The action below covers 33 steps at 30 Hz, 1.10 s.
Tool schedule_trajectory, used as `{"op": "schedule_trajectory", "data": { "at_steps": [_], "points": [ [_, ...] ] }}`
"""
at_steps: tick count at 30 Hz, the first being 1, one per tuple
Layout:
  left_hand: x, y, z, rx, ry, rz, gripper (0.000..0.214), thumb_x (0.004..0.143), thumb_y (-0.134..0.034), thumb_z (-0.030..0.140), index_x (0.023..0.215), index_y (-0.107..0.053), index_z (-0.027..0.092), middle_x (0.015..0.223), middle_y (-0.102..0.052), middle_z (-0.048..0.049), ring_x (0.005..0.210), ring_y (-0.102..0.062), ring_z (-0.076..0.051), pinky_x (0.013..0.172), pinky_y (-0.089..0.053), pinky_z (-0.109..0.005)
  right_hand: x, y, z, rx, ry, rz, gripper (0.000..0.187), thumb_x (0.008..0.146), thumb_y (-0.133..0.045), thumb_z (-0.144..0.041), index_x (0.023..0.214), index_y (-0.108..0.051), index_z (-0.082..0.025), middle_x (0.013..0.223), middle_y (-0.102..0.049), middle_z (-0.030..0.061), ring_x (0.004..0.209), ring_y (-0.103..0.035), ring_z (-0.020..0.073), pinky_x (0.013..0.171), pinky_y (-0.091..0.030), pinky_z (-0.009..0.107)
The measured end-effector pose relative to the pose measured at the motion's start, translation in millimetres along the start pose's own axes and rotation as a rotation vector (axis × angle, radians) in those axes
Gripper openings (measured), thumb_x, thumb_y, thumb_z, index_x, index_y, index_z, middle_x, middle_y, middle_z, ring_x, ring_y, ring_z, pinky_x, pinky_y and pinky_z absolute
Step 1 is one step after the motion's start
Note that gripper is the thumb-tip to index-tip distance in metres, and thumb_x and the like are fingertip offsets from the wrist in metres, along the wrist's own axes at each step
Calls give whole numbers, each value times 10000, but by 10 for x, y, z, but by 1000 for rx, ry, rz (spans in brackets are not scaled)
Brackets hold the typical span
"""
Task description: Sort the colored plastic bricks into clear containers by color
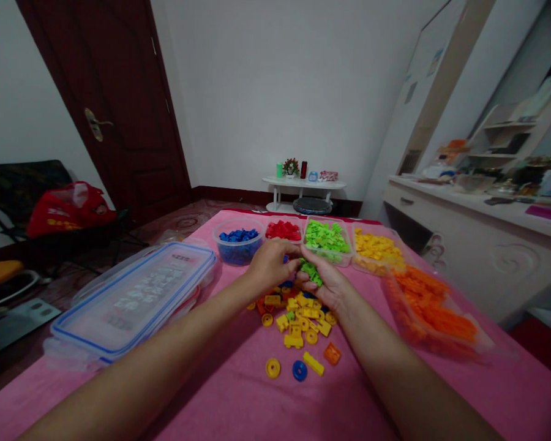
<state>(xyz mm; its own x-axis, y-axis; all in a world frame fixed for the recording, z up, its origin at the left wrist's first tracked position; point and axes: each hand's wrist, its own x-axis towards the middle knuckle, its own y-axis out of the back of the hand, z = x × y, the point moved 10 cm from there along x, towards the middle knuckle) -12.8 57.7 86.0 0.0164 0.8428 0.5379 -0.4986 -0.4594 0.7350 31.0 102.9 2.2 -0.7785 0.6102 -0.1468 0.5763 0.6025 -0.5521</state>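
Observation:
My right hand (327, 283) lies palm up over a loose pile of small plastic toy pieces (298, 323) and cups several green pieces (311, 270). My left hand (272, 262) is curled, its fingertips pinched at those green pieces. Behind the hands stand tubs sorted by colour: blue pieces in a round tub (239, 242), red pieces (283, 230), green pieces in a clear tub (327, 237), yellow pieces (376, 247) and orange pieces (429, 306). The pile is mostly yellow, with a few orange, blue and green bits.
Everything sits on a pink cloth (239, 392). A stack of clear lids with blue rims (133, 297) lies at the left. Past the table are a dark red door (110, 104), a white low table (303, 184) and a white counter (477, 214) at the right.

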Motion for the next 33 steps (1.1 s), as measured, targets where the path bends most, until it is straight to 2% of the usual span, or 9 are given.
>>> {"op": "schedule_trajectory", "data": {
  "at_steps": [6,12,15,17,20,22,25,29,33],
  "points": [
    [6,-105,-464,-398,178,161,206,764,-546,144,907,-693,124,832,-714,-50,744,-642,-130,696,-482,-218,12,175,-81,-147,68,85,194,704,-681,-263,835,-590,-151,626,-547,-18,396,-399,12,298,-187,87],
    [-140,-177,-858,-335,298,201,180,740,-568,168,852,-705,131,819,-716,-47,729,-636,-140,649,-455,-221,35,197,-261,-423,50,123,143,699,-640,-226,798,-623,-124,632,-538,-8,396,-359,6,314,-181,104],
    [-198,-237,-958,-321,333,186,193,745,-564,186,863,-710,141,829,-718,-45,728,-635,-140,654,-454,-226,219,259,-703,-744,142,250,124,711,-623,-247,696,-601,-126,565,-523,-10,383,-350,25,325,-207,138],
    [-214,-265,-963,-319,332,179,203,750,-558,195,876,-710,147,839,-718,-42,731,-635,-136,663,-456,-224,325,321,-1164,-1005,307,424,169,728,-613,-292,679,-599,-131,563,-536,3,415,-406,55,368,-291,170],
    [-225,-292,-887,-327,296,159,207,758,-550,204,884,-706,152,849,-716,-32,737,-631,-127,669,-453,-214,424,401,-1617,-1239,467,594,337,711,-638,-395,911,-641,-123,881,-646,107,708,-587,163,594,-462,272],
    [-236,-300,-804,-339,261,133,213,778,-537,230,885,-702,150,845,-713,-29,729,-626,-122,660,-447,-205,397,381,-1729,-1433,578,656,502,682,-658,-430,1072,-615,-116,1095,-613,160,944,-580,236,786,-459,357],
    [-264,-311,-654,-304,193,34,258,812,-512,316,859,-704,149,792,-706,-30,672,-611,-119,619,-430,-202,324,317,-1497,-1562,629,552,462,712,-619,-409,1074,-635,-122,1088,-634,148,974,-586,243,844,-440,369],
    [-321,-304,-467,-133,48,-138,322,773,-563,439,856,-722,172,794,-705,-42,688,-607,-139,632,-412,-217,217,293,-835,-1559,445,248,267,726,-594,-330,895,-700,-153,849,-700,79,766,-632,187,689,-470,289],
    [-367,-378,-470,-84,-13,-285,285,724,-632,377,918,-721,189,859,-713,-41,728,-613,-141,634,-403,-207,106,356,-409,-1745,239,68,239,636,-662,-228,868,-715,-199,795,-698,33,706,-614,162,596,-424,240]
  ]
}}
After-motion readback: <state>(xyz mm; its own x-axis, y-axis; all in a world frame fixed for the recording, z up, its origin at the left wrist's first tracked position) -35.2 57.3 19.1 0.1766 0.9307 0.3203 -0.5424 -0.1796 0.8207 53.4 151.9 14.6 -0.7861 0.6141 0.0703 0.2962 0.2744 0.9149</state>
